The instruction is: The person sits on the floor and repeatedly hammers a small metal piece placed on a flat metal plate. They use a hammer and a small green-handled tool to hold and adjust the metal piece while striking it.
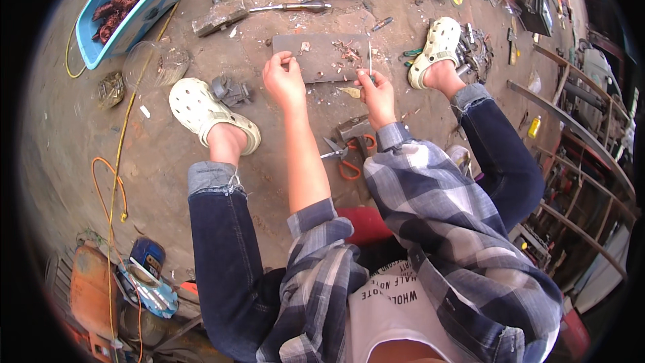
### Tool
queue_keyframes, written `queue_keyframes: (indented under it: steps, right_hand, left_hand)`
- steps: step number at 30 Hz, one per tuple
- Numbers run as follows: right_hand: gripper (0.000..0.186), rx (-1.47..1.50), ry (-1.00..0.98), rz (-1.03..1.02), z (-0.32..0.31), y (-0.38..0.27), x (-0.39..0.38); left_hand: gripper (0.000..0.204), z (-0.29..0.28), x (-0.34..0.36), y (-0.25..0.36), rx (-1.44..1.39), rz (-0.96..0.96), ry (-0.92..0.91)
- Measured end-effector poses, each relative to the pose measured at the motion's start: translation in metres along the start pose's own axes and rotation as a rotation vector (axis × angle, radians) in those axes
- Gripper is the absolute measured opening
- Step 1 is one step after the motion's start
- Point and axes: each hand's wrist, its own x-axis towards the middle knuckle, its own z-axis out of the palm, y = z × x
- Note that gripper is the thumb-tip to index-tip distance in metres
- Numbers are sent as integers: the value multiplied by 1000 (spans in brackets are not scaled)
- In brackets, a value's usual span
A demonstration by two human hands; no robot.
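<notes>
A dark flat metal plate [321, 70] lies on the ground between my feet, with small copper-coloured scraps [348, 52] scattered on its right half. My left hand [285, 81] is over the plate's left edge, fingers curled into a pinch; what they hold, if anything, is too small to make out. At the plate's right edge my right hand [378, 97] is closed round a thin screwdriver [370, 57], its slim shaft pointing away from me and a bit of green handle showing. Between my forearms lie orange-handled scissors [348, 166] and a hammer [353, 128].
Beyond the plate lie a sledgehammer [220, 17] and a long screwdriver [295, 7]. A blue basket [127, 33] of copper windings stands far left. A yellow cord [124, 117] runs down the left. Metal parts [476, 54] are heaped past my right clog [440, 44]; a metal rack [571, 205] lines the right.
</notes>
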Motion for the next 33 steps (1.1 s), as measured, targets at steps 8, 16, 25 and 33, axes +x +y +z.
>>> queue_keyframes:
  steps: [8, 16, 25, 33]
  right_hand:
    - [11, -77, 169, 67, -59, 44, -26]
    - [27, -371, 251, 136, -72, 82, -15]
    - [26, -449, 398, -46, -112, 129, -3]
    - [27, -502, 433, -175, -84, 70, -14]
  left_hand:
    - [13, 26, -29, 16, 143, 227, -12]
    - [20, 47, -67, 14, 309, 261, -70]
    - [18, 63, -72, 21, 417, 251, -114]
    - [11, 51, -67, 19, 326, 259, 74]
